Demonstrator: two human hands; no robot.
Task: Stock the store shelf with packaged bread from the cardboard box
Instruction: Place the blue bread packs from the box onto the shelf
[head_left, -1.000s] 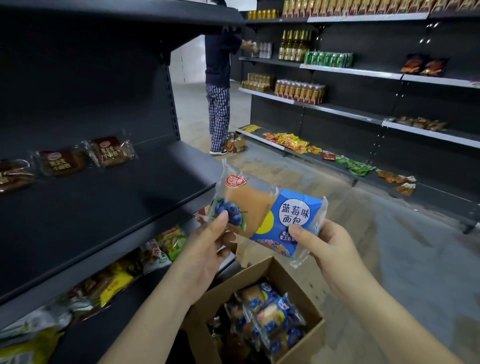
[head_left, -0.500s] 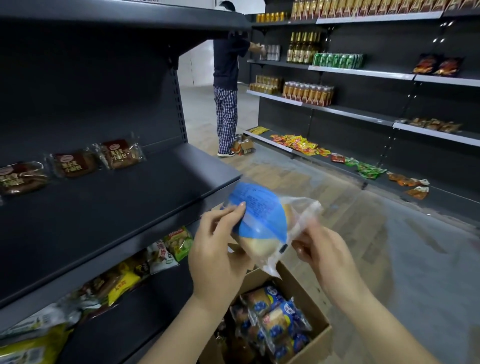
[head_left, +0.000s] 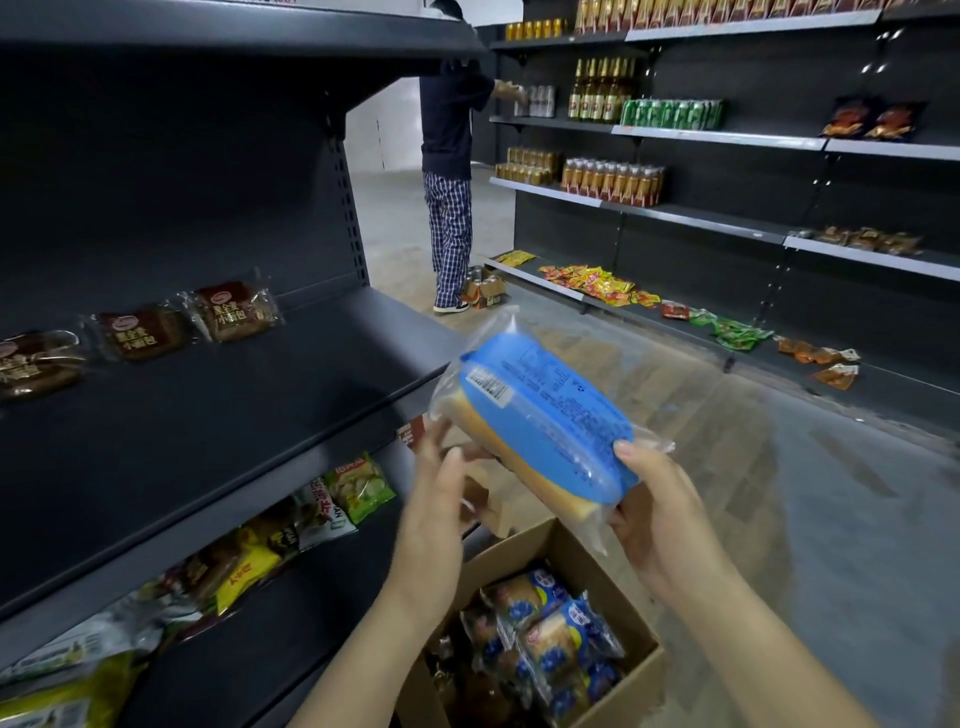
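I hold a blue-labelled bread package (head_left: 545, 421) in the air in front of the dark shelf (head_left: 218, 415), its printed back with a barcode turned up. My right hand (head_left: 657, 512) grips its near right end, thumb on top. My left hand (head_left: 441, 483) touches its lower left edge with fingers spread and blurred. Below the hands stands the open cardboard box (head_left: 597, 561) with several more blue bread packs (head_left: 550, 639) inside. Three brown bread packs (head_left: 145, 332) lie in a row at the back left of the shelf.
The lower shelf holds yellow and green snack bags (head_left: 291, 525). Across the aisle stands another shelving unit (head_left: 701, 218) with bottles, cans and snack packets. A person (head_left: 449, 156) in checked trousers stands at its far end, with a small box by the feet.
The package has been flipped from its front label to its back, barcode side up, and turned lengthwise. My right hand now grips its near end; my left hand slid to the lower edge.
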